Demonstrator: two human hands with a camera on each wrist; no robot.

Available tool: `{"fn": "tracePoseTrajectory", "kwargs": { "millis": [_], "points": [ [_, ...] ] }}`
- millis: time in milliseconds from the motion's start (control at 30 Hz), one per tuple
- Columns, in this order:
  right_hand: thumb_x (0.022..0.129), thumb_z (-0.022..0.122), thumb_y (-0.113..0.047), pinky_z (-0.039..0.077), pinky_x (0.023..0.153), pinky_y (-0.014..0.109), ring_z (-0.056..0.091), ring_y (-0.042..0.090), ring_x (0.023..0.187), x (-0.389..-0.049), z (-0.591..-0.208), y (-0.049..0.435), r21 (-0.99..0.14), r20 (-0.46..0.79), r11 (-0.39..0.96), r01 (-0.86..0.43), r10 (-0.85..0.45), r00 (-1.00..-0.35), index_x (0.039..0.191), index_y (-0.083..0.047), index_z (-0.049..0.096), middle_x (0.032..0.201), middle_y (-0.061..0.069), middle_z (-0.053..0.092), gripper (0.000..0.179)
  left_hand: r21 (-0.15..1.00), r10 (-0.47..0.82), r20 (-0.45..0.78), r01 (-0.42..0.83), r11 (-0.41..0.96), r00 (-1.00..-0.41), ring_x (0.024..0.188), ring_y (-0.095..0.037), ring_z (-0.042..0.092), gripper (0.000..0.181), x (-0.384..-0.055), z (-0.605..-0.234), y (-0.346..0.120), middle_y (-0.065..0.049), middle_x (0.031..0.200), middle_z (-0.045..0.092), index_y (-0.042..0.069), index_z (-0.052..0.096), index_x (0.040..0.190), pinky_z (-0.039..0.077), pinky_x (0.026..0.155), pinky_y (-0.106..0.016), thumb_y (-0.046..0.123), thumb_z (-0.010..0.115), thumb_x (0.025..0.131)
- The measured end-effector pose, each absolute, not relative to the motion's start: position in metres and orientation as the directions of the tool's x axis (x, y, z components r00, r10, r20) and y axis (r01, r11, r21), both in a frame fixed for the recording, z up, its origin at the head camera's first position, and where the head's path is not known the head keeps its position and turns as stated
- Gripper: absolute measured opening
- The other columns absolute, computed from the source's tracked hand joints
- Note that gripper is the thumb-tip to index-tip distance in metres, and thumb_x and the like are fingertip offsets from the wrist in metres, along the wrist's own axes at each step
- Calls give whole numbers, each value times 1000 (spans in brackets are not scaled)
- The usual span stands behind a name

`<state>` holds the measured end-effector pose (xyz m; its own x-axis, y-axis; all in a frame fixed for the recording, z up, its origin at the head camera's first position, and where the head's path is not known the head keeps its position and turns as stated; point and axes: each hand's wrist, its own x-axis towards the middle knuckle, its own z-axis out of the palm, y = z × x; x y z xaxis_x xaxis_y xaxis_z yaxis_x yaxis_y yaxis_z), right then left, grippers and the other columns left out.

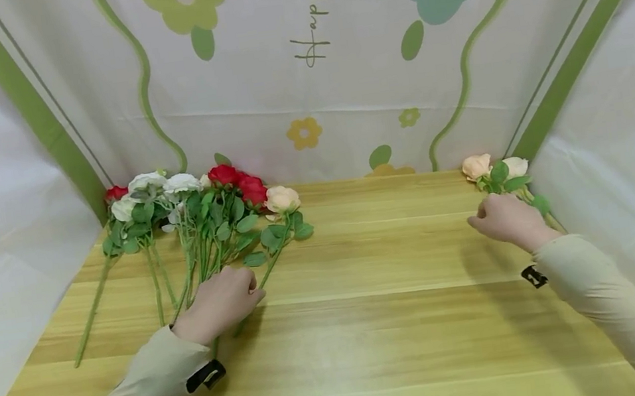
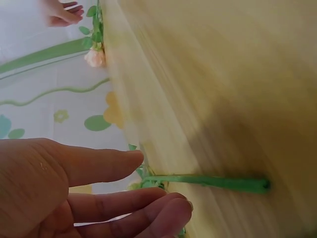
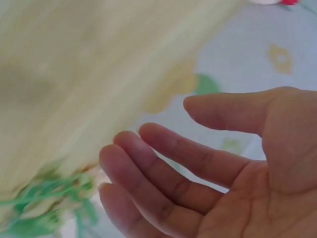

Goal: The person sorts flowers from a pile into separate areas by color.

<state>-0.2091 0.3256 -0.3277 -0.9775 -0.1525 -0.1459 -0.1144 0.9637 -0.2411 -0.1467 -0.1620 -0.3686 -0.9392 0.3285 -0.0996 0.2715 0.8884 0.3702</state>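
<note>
My left hand is over the stems of a loose bunch of artificial roses, beside the stem of a peach rose. In the left wrist view its thumb and loosely bent fingers stand apart, with a green stem beyond the gap and nothing held. Red roses and white roses lie in the same bunch. At the right, my right hand is near another peach rose and a pale rose. The right wrist view has its fingers relaxed and holding nothing, blurred leaves below them.
The flowers lie on a wooden table. Behind it hangs a white fabric wall printed with flowers, and pale side walls stand close by the right and left edges. One stem lies apart at the far left.
</note>
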Motion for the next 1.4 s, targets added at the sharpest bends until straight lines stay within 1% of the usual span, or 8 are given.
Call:
{"fn": "tracePoseTrajectory", "kwargs": {
  "millis": [267,400,467,533,833,1000,1167,1400],
  "points": [
    [99,58,-27,31,49,31,30,12,47,-194,-321,286,-390,-57,900,-194,-234,-971,60,-15,46,51,-4,32,42,375,311,-135,242,895,-941,46,-8,13,49,-161,-369,-154,8,50,16,17,33,53,15,42,-24,15,63,92],
    [100,59,-27,41,56,35,46,13,54,-187,-320,271,-471,3,855,-217,-244,-970,78,-8,70,64,-3,56,31,384,294,-181,208,900,-938,46,-8,13,51,-168,-370,-153,8,49,16,18,33,52,16,42,-24,18,65,91],
    [100,58,-28,44,58,37,51,16,58,-183,-319,261,-508,29,831,-227,-247,-969,89,-6,74,72,0,63,29,402,287,-211,185,897,-934,45,-8,14,51,-172,-372,-155,8,49,17,17,33,51,17,42,-24,19,65,91],
    [100,59,-28,47,62,38,56,17,65,-180,-318,250,-532,58,811,-243,-251,-966,98,-5,75,81,3,68,28,423,280,-229,164,891,-932,46,-9,14,52,-175,-373,-156,8,49,17,17,33,51,16,43,-25,20,66,91],
    [99,62,-27,51,72,39,63,17,81,-171,-319,208,-596,105,757,-268,-258,-960,105,-7,73,93,2,69,23,467,258,-283,102,878,-924,47,-10,12,54,-185,-377,-156,6,51,16,17,34,51,15,44,-26,26,76,85],
    [98,64,-24,50,70,37,61,16,80,-171,-325,187,-632,83,712,-305,-330,-940,105,-8,72,91,0,68,19,493,254,-318,69,867,-913,39,-11,30,47,-189,-381,-156,2,42,41,15,46,48,20,43,-26,20,79,80],
    [97,65,-25,50,70,36,60,15,80,-168,-325,173,-670,58,674,-312,-371,-927,104,-9,72,90,-1,68,19,527,298,-340,81,846,-892,42,-16,50,44,-193,-383,-158,-8,51,59,14,48,49,28,44,-25,14,75,84],
    [98,64,-24,50,74,37,61,14,81,-163,-323,166,-682,86,645,-345,-397,-914,102,-11,71,89,-4,67,15,520,331,-356,108,847,-874,41,-14,46,37,-194,-382,-161,-9,51,61,7,57,51,30,45,-26,10,70,86]
  ]
}}
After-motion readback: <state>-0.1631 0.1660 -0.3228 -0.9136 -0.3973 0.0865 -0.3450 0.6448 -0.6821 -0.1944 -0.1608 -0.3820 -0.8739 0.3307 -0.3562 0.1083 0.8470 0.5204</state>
